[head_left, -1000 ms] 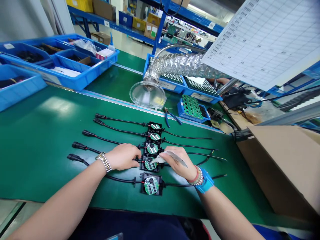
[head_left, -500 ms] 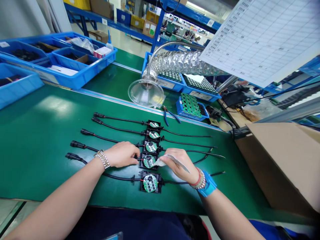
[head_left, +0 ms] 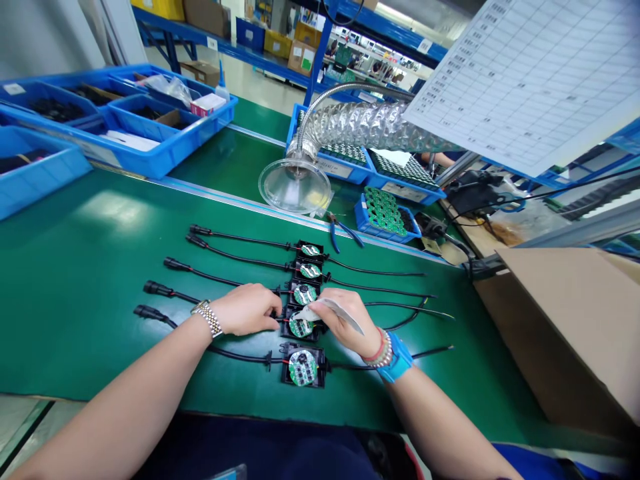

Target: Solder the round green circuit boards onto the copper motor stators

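Observation:
Several black plastic housings with round green circuit boards stand in a column, a black cable leaving each side. My left hand (head_left: 249,309) is closed at the left edge of one housing, thumb and forefinger pinching its black cable (head_left: 281,320). In my right hand (head_left: 349,323) is a white squeeze tube (head_left: 336,308), its nozzle pointing down-left over the circuit board (head_left: 301,327) of that same housing. The nearest housing holds another circuit board (head_left: 303,368), just below my hands. Farther up the column, a board (head_left: 305,294) shows white strips on it.
Black connectors (head_left: 159,288) end the cables on the left. Beyond the column lie blue-handled pliers (head_left: 334,237), under a clear fume hood (head_left: 295,187). A blue bin holds green boards (head_left: 383,210). A cardboard box (head_left: 560,320) stands right, parts trays (head_left: 165,150) left.
My right hand has shifted left with the tube, bringing the nozzle from the board's right side toward its upper left part. My left hand stays in place.

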`<move>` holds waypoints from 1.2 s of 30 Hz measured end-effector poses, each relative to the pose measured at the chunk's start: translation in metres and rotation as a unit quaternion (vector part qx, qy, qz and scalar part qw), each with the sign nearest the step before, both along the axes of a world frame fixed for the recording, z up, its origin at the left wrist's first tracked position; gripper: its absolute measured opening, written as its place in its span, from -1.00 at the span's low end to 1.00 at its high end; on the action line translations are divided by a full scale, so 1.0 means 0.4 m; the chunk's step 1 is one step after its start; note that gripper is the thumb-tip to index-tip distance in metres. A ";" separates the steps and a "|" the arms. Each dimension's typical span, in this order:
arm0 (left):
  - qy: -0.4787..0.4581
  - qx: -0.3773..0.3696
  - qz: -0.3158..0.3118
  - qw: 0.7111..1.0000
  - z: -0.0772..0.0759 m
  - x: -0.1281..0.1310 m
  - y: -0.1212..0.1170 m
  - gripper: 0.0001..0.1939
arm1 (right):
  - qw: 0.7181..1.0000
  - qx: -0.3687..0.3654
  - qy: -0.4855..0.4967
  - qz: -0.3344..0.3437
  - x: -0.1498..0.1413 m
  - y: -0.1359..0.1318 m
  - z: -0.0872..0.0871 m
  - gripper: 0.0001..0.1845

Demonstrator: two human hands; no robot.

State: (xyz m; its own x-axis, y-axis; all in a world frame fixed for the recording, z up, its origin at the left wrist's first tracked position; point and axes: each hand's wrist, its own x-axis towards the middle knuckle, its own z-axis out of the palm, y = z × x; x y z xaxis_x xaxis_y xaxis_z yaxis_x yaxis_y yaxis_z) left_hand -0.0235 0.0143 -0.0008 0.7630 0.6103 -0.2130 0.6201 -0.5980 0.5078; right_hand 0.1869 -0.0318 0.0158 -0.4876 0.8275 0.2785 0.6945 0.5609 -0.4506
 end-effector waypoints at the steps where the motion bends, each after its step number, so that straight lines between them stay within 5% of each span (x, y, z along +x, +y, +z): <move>1: 0.000 0.001 -0.001 1.000 -0.001 0.000 0.000 -0.83 | 1.000 -0.005 -0.006 -0.001 -0.003 0.002 -0.001 -0.54; 28: -0.006 -0.002 -0.007 1.000 0.001 0.000 0.004 -0.81 | 0.997 0.010 -0.075 0.029 0.024 -0.050 0.025 -0.54; 36: 0.005 -0.008 -0.013 1.000 -0.001 0.002 0.008 -0.79 | 1.000 0.005 0.020 0.020 0.062 -0.115 0.045 -0.59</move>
State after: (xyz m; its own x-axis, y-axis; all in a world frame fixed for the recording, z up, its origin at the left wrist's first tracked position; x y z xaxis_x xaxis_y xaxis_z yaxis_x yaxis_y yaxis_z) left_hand -0.0226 0.0176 -0.0010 0.7768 0.5865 -0.2295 0.6090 -0.6067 0.5109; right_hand 0.2117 -0.0780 0.0337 -0.5085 0.8042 0.3077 0.6524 0.5930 -0.4719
